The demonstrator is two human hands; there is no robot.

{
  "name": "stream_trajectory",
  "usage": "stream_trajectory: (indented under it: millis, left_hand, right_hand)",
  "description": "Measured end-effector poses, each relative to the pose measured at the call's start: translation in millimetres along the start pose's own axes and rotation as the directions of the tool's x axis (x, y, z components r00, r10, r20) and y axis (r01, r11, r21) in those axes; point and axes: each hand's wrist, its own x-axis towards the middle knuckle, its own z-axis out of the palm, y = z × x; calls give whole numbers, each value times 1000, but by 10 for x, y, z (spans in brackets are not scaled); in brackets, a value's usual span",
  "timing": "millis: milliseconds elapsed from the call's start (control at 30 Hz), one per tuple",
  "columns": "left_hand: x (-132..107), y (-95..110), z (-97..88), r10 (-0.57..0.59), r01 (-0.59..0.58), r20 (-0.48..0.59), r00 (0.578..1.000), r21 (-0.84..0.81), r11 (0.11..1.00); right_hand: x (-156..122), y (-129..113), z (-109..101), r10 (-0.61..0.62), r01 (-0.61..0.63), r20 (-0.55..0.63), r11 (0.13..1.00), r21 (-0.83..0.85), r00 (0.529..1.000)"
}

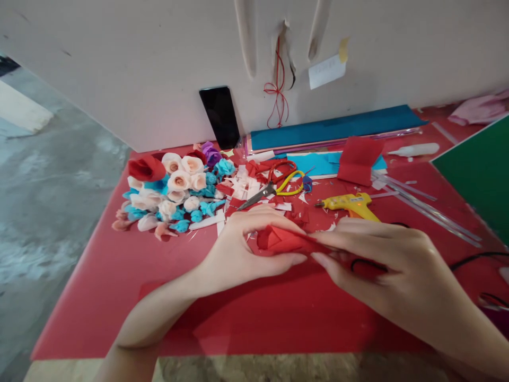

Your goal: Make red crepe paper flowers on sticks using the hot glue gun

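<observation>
A red paper flower lies sideways between my two hands above the red table. My left hand curls around its bloom end, thumb below and fingers above. At the narrow base on the right, my right hand pinches the paper between thumb and fingertips. Just beyond the hands rest scissors with one red and one yellow handle, among paper scraps. A yellow hot glue gun lies behind my right hand, partly hidden by it.
A pile of white, blue and red paper flowers sits at the left. A phone leans on the wall. Blue paper, a red paper piece, glue sticks and a white bottle lie at the back and right.
</observation>
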Motion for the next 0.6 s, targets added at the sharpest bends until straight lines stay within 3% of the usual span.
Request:
stream_trajectory:
  millis: [400,600]
  left_hand:
    - [7,-44,27,4,-6,-49,999,-34,999]
    - [19,-31,31,23,-23,-68,997,-5,1000]
  right_hand:
    - [-2,4,9,9,-9,-28,1000,19,1000]
    - [4,15,-1,43,-43,35,999,4,998]
